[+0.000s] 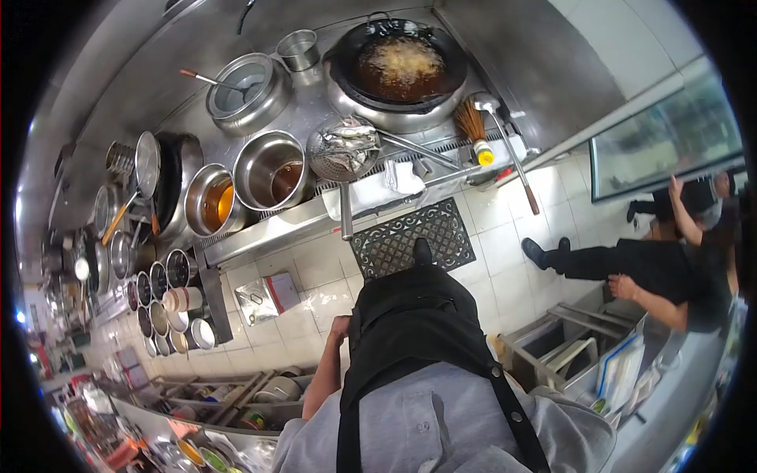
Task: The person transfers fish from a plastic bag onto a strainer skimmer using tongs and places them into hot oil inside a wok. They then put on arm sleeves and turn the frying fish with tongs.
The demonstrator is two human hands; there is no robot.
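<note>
My left hand (339, 329) hangs at my side against the black apron (414, 315). It is small in the view, and I cannot make out its fingers or anything in them. My right hand is not in view. On the stove ahead, a black wok (344, 67) holds bubbling brown oil with pale pieces frying in it. In front of it, a perforated skimmer (325, 162) carries what look like silvery fish, its handle sticking out over the counter edge. A folded white cloth (371, 191) lies next to it.
Two steel pots (251, 169) with brown liquid stand left of the skimmer. A bamboo brush (471, 122) and a ladle (516, 154) lie on the right. Seasoning containers (180, 268) are at left. A floor mat (378, 252) lies ahead; a co-worker (654, 276) stands at right near a glass panel (662, 146).
</note>
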